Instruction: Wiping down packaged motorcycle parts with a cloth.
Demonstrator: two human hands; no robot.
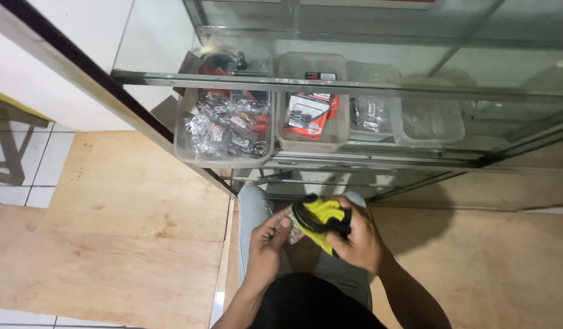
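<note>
Head view: you're holding a yellow-and-black item (321, 219) over your knees, right hand (357, 240) closed around it, left hand (269, 240) pinching its clear wrapper (293, 230). Keep both grips snug, below the glass cabinet (415, 91).

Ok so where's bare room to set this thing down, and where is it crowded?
Free: the plywood floor left of the knees, up to the cabinet frame, and the plywood right of the right hand. Crowded: the glass shelf, filled by four plastic tubs side by side. Both hands, left hand included, hold the yellow-black item.
</note>
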